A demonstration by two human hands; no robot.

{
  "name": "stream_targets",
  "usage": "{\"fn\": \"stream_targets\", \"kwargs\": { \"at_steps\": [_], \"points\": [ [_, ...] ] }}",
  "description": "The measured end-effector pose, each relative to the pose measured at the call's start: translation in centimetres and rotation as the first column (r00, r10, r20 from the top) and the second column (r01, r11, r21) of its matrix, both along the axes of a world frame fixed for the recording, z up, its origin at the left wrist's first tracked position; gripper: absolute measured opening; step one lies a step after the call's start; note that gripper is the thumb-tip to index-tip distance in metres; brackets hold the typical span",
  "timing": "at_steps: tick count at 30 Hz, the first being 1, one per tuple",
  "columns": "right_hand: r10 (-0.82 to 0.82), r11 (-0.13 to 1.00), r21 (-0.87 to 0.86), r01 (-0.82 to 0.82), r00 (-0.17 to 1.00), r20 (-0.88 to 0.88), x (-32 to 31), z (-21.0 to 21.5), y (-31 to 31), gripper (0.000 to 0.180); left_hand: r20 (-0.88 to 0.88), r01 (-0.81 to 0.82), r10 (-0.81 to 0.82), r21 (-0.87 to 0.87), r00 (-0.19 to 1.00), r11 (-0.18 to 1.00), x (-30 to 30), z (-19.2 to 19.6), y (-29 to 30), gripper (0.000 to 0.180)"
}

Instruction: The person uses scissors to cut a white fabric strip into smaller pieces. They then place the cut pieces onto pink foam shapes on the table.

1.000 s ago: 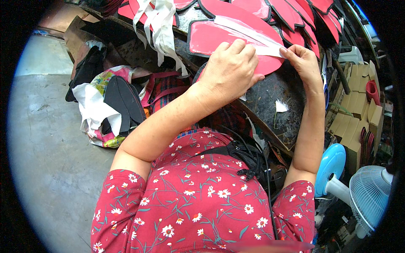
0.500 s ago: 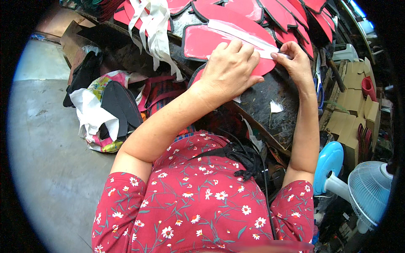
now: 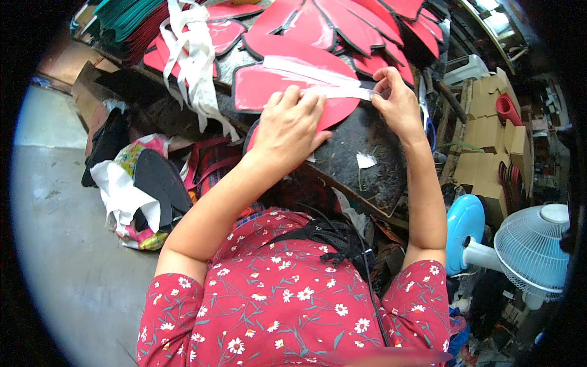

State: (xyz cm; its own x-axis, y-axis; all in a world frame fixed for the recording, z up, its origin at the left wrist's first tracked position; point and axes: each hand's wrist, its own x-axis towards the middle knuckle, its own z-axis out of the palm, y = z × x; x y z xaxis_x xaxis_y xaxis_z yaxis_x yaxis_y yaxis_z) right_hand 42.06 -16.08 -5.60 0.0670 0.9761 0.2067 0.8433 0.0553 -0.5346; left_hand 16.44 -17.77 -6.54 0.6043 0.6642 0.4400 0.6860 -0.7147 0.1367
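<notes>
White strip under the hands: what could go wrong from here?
- Crooked or creased: the right hand pinches one end of the white strip, so an uneven pull might skew or wrinkle it.
- Shifted base: the left hand presses on the red piece; if it eases off, the piece could slide.
- Snag: loose white strips hang over the bench edge and might catch the left forearm.

Cluttered workshop, grimy workbench (image 3: 382, 174), piled red black-edged pieces (image 3: 310, 29), scissors (image 3: 422, 101), cardboard boxes (image 3: 486, 133)
</notes>
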Motion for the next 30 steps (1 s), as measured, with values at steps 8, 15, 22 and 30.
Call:
{"fn": "stream_targets", "kwargs": {
  "at_steps": [8,15,22,30],
  "points": [
    [-0.348,0.886,-0.102,0.451,0.795,0.497,6.7,4.5,-7.0,0.036,-0.021,-0.044,0.046,0.094,0.999,0.995,-0.7,-1.0,-1.9,0.056],
    [-0.382,0.842,-0.156,0.517,0.775,0.503,7.6,2.2,-7.0,0.046,0.082,-0.119,0.108,0.143,0.991,0.983,0.3,-1.4,-1.6,0.038],
    [-0.427,0.868,-0.426,0.255,0.821,-0.378,10.6,2.1,-9.7,0.026,0.157,-0.144,0.129,0.087,0.979,0.986,0.7,-0.8,-1.7,0.029],
    [-0.284,0.915,-0.391,0.102,0.851,-0.442,4.1,2.0,-13.8,0.022,0.294,-0.163,0.177,-0.073,0.939,0.984,0.8,0.5,-1.5,0.021]
  ]
}}
